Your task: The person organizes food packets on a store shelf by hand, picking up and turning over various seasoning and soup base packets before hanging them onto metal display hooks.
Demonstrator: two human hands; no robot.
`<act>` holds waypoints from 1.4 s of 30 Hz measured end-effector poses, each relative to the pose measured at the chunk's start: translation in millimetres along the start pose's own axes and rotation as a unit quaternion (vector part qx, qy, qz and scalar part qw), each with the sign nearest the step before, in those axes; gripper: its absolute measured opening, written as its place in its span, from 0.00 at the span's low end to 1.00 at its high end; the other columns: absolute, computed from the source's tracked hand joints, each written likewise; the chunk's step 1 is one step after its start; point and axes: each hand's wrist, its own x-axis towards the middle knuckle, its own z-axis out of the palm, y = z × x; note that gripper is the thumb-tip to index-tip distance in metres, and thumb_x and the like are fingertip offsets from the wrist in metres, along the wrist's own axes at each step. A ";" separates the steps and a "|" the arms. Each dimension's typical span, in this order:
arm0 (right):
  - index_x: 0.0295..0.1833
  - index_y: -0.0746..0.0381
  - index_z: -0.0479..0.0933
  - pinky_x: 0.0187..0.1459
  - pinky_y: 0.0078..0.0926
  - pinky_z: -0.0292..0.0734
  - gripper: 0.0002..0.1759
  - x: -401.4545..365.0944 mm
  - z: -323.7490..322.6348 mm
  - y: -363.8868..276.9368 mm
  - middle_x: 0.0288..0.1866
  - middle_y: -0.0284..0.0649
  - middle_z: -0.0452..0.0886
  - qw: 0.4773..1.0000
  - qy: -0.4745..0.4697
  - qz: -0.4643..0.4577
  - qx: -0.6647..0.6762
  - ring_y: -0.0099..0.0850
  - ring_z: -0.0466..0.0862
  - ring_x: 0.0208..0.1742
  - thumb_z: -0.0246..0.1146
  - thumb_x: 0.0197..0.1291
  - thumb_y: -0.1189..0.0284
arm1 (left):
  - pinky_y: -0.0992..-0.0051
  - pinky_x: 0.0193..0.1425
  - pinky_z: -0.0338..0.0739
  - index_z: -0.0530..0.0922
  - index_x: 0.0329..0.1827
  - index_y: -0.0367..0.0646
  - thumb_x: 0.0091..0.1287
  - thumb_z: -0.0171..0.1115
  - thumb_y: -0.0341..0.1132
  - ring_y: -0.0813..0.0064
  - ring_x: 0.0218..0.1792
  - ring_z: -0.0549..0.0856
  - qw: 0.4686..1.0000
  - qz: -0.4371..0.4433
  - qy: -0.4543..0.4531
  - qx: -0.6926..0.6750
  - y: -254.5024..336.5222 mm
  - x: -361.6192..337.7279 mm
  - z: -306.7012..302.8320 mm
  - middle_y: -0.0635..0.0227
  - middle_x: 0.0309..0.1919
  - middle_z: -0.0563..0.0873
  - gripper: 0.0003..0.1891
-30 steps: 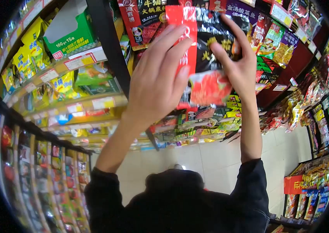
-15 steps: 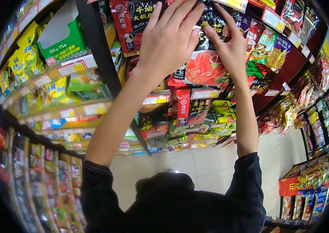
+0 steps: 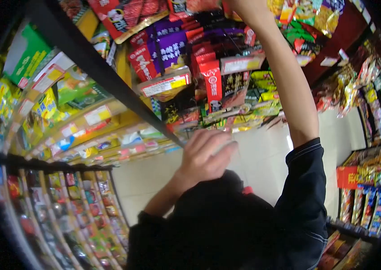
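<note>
My left hand [image 3: 208,155] is drawn back low in front of my chest, below the shelf edge. Its fingers are loosely bent and apart, with nothing seen in them. My right hand [image 3: 246,6] reaches up to the top edge of the view, where its fingers are cut off. Near it, red seasoning packets [image 3: 183,6] hang at the top. A purple seasoning packet [image 3: 168,49] sits lower, behind a price tag [image 3: 165,84]. A red and black packet [image 3: 210,83] hangs under the right forearm.
A dark shelf post [image 3: 105,78] slants across the left. Beyond it are a green carton [image 3: 26,56] and yellow bags [image 3: 4,101] on shelves. Racks of packets [image 3: 73,202] stand lower left, with a red-signed display [image 3: 347,177] at right. Pale floor tiles [image 3: 262,153] show below.
My left hand has left the tomato-pictured packet and dropped toward my chest. My right hand has risen to the top edge. That packet is no longer clearly visible; the view has shifted and tilted.
</note>
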 end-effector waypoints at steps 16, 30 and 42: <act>0.51 0.65 0.83 0.45 0.24 0.71 0.08 -338.3 -160.2 -37.9 0.41 0.38 0.80 0.881 -0.127 0.398 0.222 0.27 0.76 0.41 0.62 0.71 0.78 | 0.60 0.46 0.82 0.75 0.56 0.37 0.72 0.69 0.42 0.57 0.38 0.88 0.938 -0.336 -0.024 -0.075 -121.7 -28.2 113.8 0.55 0.38 0.87 0.20; 0.85 0.66 0.49 0.81 0.38 0.53 0.47 -275.6 -202.0 -26.7 0.85 0.53 0.53 0.775 -0.240 0.338 0.476 0.43 0.58 0.84 0.65 0.66 0.68 | 0.68 0.41 0.86 0.80 0.57 0.35 0.73 0.62 0.35 0.59 0.37 0.91 0.898 -0.362 -0.115 -0.222 -2.4 -29.2 -1.5 0.53 0.39 0.90 0.15; 0.82 0.66 0.61 0.79 0.36 0.56 0.41 -236.4 -240.0 32.0 0.80 0.47 0.68 0.829 -0.115 0.396 0.378 0.36 0.65 0.80 0.68 0.65 0.73 | 0.70 0.56 0.81 0.77 0.60 0.39 0.77 0.59 0.34 0.69 0.51 0.88 0.851 -0.377 -0.218 -0.294 4.5 -98.7 29.5 0.59 0.46 0.87 0.14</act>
